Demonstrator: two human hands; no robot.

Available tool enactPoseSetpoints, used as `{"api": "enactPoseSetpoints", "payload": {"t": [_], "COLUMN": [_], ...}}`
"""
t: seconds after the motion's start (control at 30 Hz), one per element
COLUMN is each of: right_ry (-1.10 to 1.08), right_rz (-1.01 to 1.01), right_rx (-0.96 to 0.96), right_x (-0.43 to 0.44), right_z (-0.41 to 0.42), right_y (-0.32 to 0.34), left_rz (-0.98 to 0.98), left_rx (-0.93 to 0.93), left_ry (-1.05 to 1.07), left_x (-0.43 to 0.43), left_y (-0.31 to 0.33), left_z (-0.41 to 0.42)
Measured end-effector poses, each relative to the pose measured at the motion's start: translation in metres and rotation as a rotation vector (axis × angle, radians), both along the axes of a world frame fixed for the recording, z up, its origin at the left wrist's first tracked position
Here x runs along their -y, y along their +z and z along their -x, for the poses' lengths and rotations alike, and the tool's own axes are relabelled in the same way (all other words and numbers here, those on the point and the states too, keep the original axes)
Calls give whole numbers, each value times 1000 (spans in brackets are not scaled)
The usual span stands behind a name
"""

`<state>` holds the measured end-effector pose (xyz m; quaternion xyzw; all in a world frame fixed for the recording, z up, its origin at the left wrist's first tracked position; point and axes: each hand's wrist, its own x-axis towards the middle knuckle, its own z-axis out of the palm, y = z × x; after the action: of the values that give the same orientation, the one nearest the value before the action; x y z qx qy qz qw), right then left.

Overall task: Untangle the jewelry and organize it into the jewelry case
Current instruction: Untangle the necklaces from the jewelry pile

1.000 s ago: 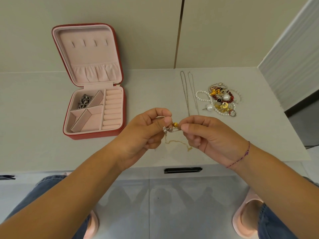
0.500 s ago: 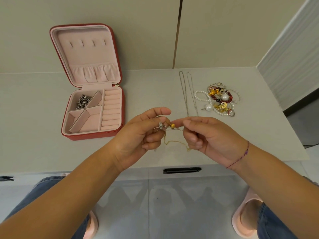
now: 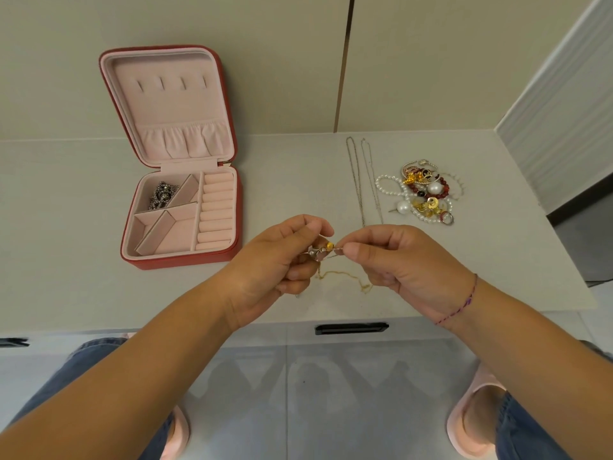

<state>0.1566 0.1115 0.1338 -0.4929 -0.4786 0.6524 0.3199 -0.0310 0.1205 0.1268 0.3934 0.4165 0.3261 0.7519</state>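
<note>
I'm mid-untangling: left hand (image 3: 278, 260) and right hand (image 3: 409, 265) fingers (image 3: 356, 252) pinch the gold chain (image 3: 365, 287); next, I'd tease its knot loose gently.

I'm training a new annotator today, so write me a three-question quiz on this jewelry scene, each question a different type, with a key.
1. True or false: the jewelry case is zipped shut.
2. The dark metal piece lies in the case's: A) far left compartment, B) ring rolls, C) lid pocket.
3. Fill in: the left hand and right hand both pinch a thin gold ____ above the table.
Key: 1 false; 2 A; 3 chain.
</note>
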Motion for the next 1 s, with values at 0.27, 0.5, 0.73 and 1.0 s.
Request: {"api": "enactPoseSetpoints", "payload": {"t": [0.27, 0.5, 0.73, 1.0], "right_ry": [-57, -106, -135, -166], "right_rz": [35, 55, 23, 38], "right_rx": [-36, -79, -122, -163], "right_x": [-1, -2, -3, -6], "right_z": [1, -2, -3, -4], "right_y": [1, 0, -1, -2], "left_rz": [-130, -209, -165, -34], "left_rx": [-187, -367, -328, -84], "left_ry": [-51, -30, -59, -88], "left_x": [3, 2, 2, 1], "left_y": [6, 1, 0, 0], "left_z": [-3, -3, -2, 0]}}
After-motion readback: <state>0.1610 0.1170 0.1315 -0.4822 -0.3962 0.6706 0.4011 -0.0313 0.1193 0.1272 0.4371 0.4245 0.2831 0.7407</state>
